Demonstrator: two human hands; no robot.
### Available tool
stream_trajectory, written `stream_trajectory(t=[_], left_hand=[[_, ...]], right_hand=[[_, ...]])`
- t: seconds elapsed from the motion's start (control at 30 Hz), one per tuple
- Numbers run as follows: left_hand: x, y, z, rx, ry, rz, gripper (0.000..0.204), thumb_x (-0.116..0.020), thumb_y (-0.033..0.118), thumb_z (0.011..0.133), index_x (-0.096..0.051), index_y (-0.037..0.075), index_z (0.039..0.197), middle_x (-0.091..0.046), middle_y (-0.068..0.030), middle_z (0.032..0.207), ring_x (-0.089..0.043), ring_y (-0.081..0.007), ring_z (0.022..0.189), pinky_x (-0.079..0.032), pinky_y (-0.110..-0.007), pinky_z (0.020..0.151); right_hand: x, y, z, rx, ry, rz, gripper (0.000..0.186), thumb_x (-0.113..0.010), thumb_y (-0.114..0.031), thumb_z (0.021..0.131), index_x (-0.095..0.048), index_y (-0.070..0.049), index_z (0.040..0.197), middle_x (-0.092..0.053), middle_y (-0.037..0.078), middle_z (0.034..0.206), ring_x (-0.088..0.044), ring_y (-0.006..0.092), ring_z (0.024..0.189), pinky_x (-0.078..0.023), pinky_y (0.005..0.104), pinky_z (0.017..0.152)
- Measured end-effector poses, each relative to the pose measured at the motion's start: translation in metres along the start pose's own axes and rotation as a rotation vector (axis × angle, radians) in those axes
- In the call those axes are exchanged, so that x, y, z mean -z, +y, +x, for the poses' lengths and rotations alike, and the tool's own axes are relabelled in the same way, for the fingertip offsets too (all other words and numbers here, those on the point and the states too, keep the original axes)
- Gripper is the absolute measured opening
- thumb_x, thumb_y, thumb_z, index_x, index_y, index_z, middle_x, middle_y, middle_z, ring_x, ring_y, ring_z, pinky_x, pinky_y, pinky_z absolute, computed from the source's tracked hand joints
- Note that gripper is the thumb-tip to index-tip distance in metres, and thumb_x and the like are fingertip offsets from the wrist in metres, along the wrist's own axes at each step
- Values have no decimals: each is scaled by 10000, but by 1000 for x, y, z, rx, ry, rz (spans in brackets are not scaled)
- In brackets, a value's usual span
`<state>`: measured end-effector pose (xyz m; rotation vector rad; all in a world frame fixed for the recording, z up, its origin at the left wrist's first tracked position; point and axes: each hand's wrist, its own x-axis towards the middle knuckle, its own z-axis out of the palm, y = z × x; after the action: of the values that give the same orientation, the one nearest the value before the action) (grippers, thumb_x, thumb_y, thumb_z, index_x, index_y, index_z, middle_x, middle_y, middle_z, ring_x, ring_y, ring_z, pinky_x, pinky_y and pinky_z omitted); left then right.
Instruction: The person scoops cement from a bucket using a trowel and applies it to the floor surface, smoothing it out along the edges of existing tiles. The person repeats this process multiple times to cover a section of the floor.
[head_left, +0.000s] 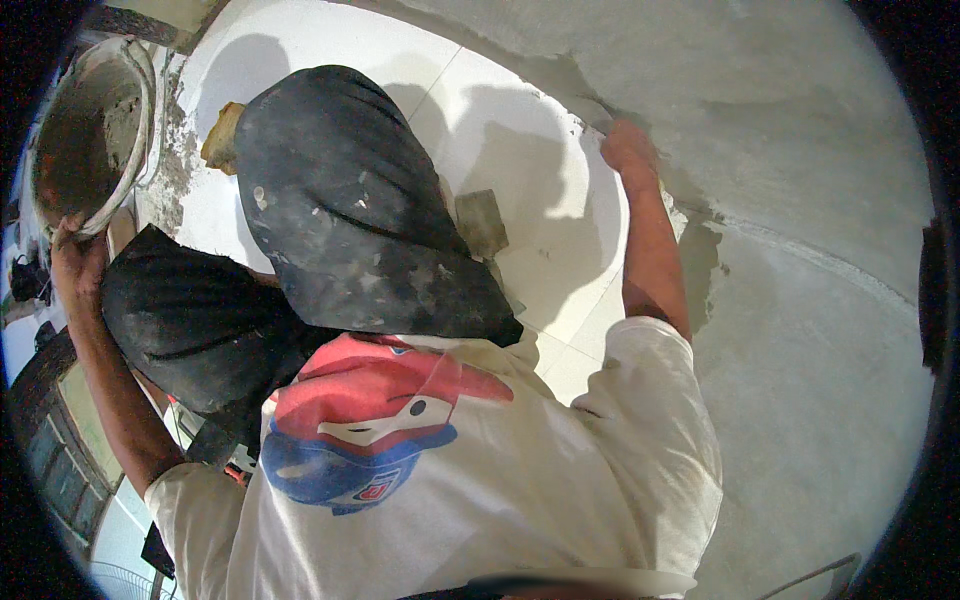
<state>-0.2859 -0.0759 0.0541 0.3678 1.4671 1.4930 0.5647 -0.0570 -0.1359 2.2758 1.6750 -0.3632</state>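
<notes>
The bucket (143, 140) tilts just above the left hand (80, 255), whose fingers curl over its lower rim. Grey-brown mortar (105, 135) coats the inside; how much is left cannot be told. The right hand (632, 152) is well apart from it, closed into a loose fist at the edge where white tiles (370, 45) meet a grey surface (810, 370); a thin dark edge shows at its fingertips, but whether it grips a tool cannot be told.

The work looks partway along: to the right of the right hand the grey surface seems broadly coated and smooth, while the border beside that hand appears ragged, and a darker patch (705, 270) below it looks damp and unevenly finished. A pale ridge (800, 252) runs off below and to the right of the hand.

Between the hands, dark trousers (340, 200) spotted with dried splashes cover the bent knees. A grey square piece (482, 223) lies on the tiles left of and below the right hand, and a yellowish-brown piece (220, 138) shows above and to the right of the left hand. Well below the left hand stands a framed panel (65, 470)
</notes>
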Motion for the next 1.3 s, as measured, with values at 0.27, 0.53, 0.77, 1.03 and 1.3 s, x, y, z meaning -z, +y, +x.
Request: stream_trajectory(t=[0.27,0.53,0.77,1.03,1.3], left_hand=[[112,32,76,78,-384,128,101,-547,64,986,-613,26,1052,-643,-109,1066,-610,-272,1018,-489,-414,1023],[-12,-3,8,11,-91,29,69,-554,-11,906,-579,30,857,-585,-61,859,-577,-212,876,-471,-410,994],[25,8,14,21,-58,16,41,-541,-26,894,-566,0,874,-588,-83,863,-579,-239,875,-482,-434,997],[36,4,44,12,-69,133,109,-559,-28,899,-599,-18,1000,-631,-127,1003,-600,-277,981,-496,-434,1004],[33,3,14,-146,-130,433,108,-595,-31,875,-613,-19,981,-635,-105,1026,-608,-244,981,-504,-419,1003]], right_hand=[[-14,-57,-22,99,30,68,322,-538,-243,932,-749,-62,1094,-719,186,1166,-694,386,1083,-545,482,947],[-25,35,6,-7,-9,-57,354,-578,-301,923,-739,-90,1158,-709,169,1215,-675,392,1131,-533,494,972],[-25,82,-40,-9,-52,-49,388,-625,-398,909,-696,-112,1162,-706,189,1159,-664,390,1097,-525,506,950],[-50,46,-20,10,113,44,390,-580,-481,947,-701,-138,1090,-721,203,1004,-680,433,980,-537,525,888],[-19,49,-45,172,285,124,403,-543,-471,977,-668,-103,1084,-725,191,905,-689,432,900,-532,535,860]])
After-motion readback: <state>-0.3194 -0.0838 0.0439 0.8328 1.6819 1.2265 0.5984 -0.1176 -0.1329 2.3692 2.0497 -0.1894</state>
